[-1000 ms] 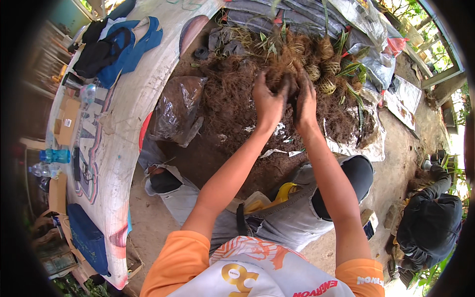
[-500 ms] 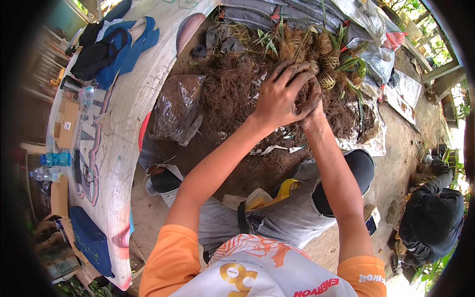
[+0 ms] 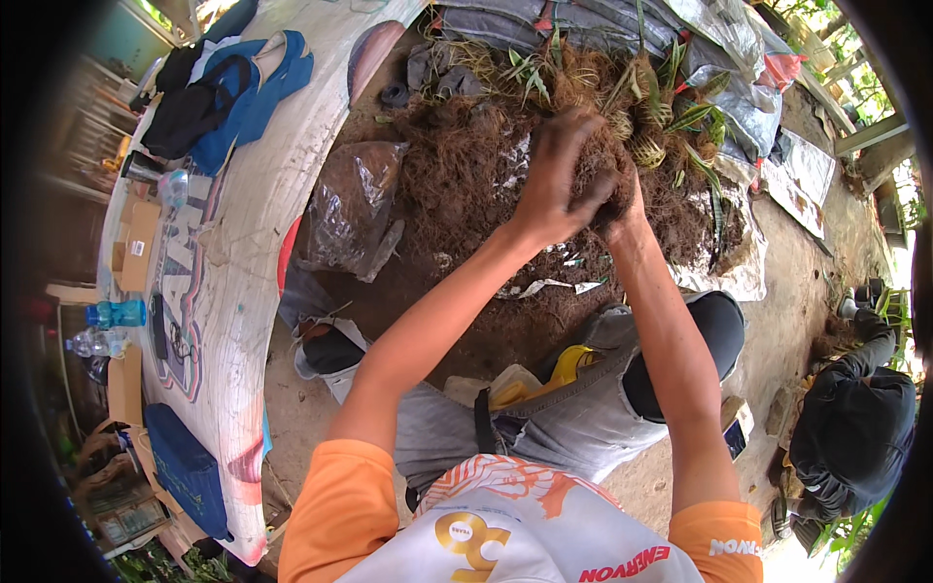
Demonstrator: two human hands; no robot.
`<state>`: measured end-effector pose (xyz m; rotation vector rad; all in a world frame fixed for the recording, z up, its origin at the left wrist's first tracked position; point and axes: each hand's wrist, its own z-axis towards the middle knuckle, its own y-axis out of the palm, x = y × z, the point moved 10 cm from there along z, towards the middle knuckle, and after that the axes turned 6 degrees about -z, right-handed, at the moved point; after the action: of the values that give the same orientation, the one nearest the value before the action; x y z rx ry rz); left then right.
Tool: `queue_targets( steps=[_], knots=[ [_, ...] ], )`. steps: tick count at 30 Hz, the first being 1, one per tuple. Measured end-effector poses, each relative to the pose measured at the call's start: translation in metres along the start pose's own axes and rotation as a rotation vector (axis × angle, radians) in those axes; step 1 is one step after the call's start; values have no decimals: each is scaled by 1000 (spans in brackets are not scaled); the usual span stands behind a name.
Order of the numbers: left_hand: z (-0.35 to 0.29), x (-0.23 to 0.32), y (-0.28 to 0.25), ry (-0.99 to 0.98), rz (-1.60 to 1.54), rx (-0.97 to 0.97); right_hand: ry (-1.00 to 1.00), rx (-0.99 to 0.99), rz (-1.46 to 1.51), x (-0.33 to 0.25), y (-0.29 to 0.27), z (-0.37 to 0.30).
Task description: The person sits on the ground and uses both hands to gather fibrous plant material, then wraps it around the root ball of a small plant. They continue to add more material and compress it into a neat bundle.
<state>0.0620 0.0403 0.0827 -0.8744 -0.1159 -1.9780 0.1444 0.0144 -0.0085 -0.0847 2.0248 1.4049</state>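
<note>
Both hands are cupped around a clump of brown coir-like fibre [image 3: 598, 167], above a loose heap of the same material. My left hand [image 3: 556, 180] curls over its left side, thumb toward me, fingers dark with dirt. On the opposite side my right hand [image 3: 625, 202] supports it, its fingers mostly hidden behind the clump. Whether a plant sits inside the clump cannot be seen. The fibre heap [image 3: 442, 194] spreads around and below my hands. Just beyond them lie several fibre balls bound with pale strands [image 3: 648, 151], with green leaves [image 3: 692, 119] sticking out among them.
A crumpled clear plastic bag [image 3: 355, 209] lies left of the heap. A long white panel [image 3: 258, 204] bears clothes [image 3: 243, 102] and a blue case [image 3: 185, 471]. Dark plastic sheeting [image 3: 496, 27] lies at the back. A yellow item [image 3: 573, 364] sits between my legs. Another person [image 3: 855, 428] crouches at right.
My left hand has turned and closed more around the fibre clump, its fingers now wrapping the far side. More of the clump shows between the hands. The view has shifted slightly.
</note>
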Motion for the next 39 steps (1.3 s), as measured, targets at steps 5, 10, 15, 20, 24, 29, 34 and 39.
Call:
queue_targets(
  steps=[5, 10, 15, 20, 24, 29, 34, 39],
  knots=[
    [-26, -38, -23, -524, -640, 412, 69, 2, -203, -3, 12, 1],
    [-50, -60, -4, -704, -839, 466, -72, 163, -646, -5, 6, -5],
    [-53, -40, -16, -725, -557, 537, 39, 45, -198, 10, 28, -16],
    [-24, 1, -13, -323, 15, 167, 46, 79, -118, 5, 6, -5],
    [3, 30, -21, 1, 242, 73, 75, -80, -73, 3, 28, -12],
    [10, 24, 2, 94, 254, -78, 30, -59, -105, 8, 15, -9],
    [7, 20, 12, 68, 315, -57, 7, 33, -206, 1, 2, -4],
    [0, -12, 30, -220, 0, -194, -89, 108, -229, -1, -36, 6]
  ],
)
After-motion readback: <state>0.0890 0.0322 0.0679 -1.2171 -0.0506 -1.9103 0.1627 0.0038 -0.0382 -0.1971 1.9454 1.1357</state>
